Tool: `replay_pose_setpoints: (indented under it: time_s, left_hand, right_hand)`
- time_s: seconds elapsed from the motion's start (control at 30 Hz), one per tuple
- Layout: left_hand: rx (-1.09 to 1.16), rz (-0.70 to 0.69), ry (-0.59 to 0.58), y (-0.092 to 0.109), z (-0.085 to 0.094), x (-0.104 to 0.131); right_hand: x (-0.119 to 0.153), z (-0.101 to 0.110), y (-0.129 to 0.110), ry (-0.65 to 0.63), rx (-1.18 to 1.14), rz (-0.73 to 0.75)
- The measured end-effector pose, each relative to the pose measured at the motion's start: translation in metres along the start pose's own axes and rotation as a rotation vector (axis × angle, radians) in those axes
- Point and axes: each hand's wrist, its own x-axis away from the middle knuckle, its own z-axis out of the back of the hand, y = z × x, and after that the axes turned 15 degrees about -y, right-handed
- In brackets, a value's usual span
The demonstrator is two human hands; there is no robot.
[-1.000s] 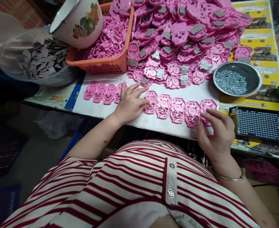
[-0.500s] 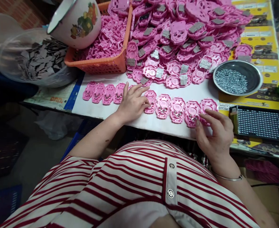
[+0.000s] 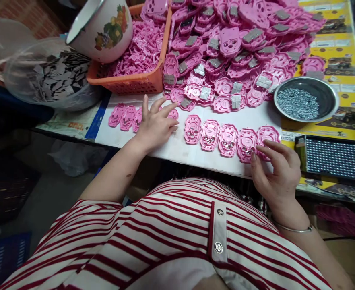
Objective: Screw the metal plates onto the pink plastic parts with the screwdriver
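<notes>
Pink plastic casings lie in a row on the white sheet (image 3: 171, 151), several with small metal pieces in them. Over the left half of the row hovers my left hand (image 3: 157, 125), fingers spread and nothing visible in them; it hides part of some casings. A gap separates it from the middle casing (image 3: 192, 129). My right hand (image 3: 275, 165) is at the right end, its fingers apart, over the lower edge of the last casing (image 3: 269, 135) and beside its neighbour (image 3: 247, 145). No held object shows in it.
Behind the row rises a heap of pink casings (image 3: 230, 42). An orange basket (image 3: 129, 82) of pink pieces, an enamel pot (image 3: 105, 32) and a clear bowl (image 3: 14, 80) stand at left. At right are a metal bowl (image 3: 331, 98) of small parts and a black tray (image 3: 334, 157).
My left hand has moved left along the row, away from the middle casing, with its fingers spread. The right hand stays nearly where it was. The whole view has shifted slightly.
</notes>
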Motion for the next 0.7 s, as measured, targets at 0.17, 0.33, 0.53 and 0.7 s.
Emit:
replay_pose_setpoints:
  time_s: [0.17, 0.33, 0.53, 0.7]
  left_hand:
    - [-0.036, -0.067, -0.019, 0.008, -0.004, 0.005]
    - [-0.045, -0.084, -0.036, 0.008, -0.007, 0.000]
    - [-0.009, -0.005, -0.042, 0.007, -0.009, -0.005]
    - [0.078, -0.012, 0.010, 0.021, -0.006, -0.024]
  right_hand:
    - [0.000, 0.000, -0.003, -0.022, -0.003, -0.019]
    - [0.002, 0.002, -0.002, 0.001, -0.006, -0.010]
    - [0.003, 0.002, -0.002, -0.006, -0.004, -0.007]
    - [-0.002, 0.004, -0.010, -0.048, -0.001, -0.028]
